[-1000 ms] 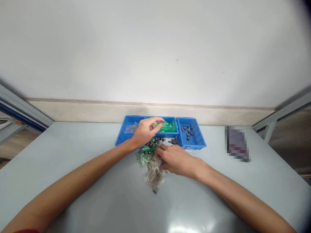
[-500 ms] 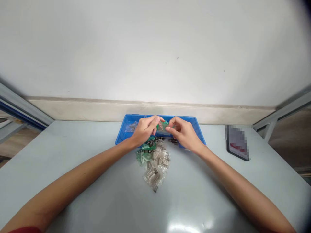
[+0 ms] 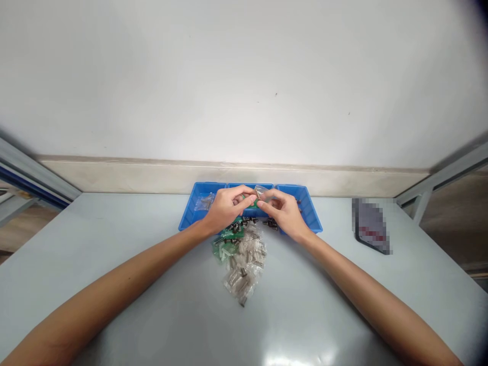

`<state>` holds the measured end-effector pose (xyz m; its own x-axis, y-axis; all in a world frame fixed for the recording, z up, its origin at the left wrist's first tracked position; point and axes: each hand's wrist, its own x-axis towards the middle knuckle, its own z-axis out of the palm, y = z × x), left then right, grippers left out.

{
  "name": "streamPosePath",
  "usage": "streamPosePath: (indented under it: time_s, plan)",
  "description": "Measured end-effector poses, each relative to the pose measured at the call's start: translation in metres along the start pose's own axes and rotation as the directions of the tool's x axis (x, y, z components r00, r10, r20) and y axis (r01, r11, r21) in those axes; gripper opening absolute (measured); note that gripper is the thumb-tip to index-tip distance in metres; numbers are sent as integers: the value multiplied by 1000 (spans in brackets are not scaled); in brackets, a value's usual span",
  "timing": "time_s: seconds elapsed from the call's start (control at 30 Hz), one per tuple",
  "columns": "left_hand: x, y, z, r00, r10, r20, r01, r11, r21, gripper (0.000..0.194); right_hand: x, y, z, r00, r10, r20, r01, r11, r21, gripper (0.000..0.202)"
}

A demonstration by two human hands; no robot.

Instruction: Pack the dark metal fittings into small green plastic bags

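Note:
Over a row of blue bins [image 3: 311, 217], my left hand [image 3: 227, 207] and my right hand [image 3: 282, 209] meet with fingertips almost together. Both are closed in a pinch on a small clear plastic bag [image 3: 261, 190], whose top stands up between them. A thin metallic piece shows at the fingertips, too small to name. Green material lies behind the fingers in the middle bin, partly hidden. In the left bin is a clear bag of small parts [image 3: 205, 202]. Below my hands lie clear bags of metal parts [image 3: 244, 277], green bags [image 3: 225, 250] and loose dark screw-like parts [image 3: 271, 223].
A grey table [image 3: 160, 315] runs back to a white wall [image 3: 244, 91] with a tiled skirting. To the right lies a dark flat object [image 3: 371, 229], partly pixelated. Metal frame posts [image 3: 423, 201] stand at both sides.
My hands have come closer together; my right hand moved left. A clear bag now stands up between the fingertips. The view has shifted slightly, and the piles look unchanged.

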<state>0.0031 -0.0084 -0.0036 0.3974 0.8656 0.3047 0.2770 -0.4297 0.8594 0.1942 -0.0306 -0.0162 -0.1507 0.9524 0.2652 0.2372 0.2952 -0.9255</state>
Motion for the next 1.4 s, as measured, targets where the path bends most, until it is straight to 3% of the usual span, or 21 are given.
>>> streamPosePath:
  time_s: [0.5,0.73,1.4]
  plan:
    - [1,3,0,998,58,26,-60,996,68,25,-1,4,1,1000,-28,6,29,999,-46,22]
    - [0,3,0,999,-18,-34,19,1000,19,25,-1,3,0,1000,3,7,-3,1000,-22,19]
    - [1,0,0,1000,-20,15,19,997,80,22,-2,0,0,1000,10,20,-12,997,83,21]
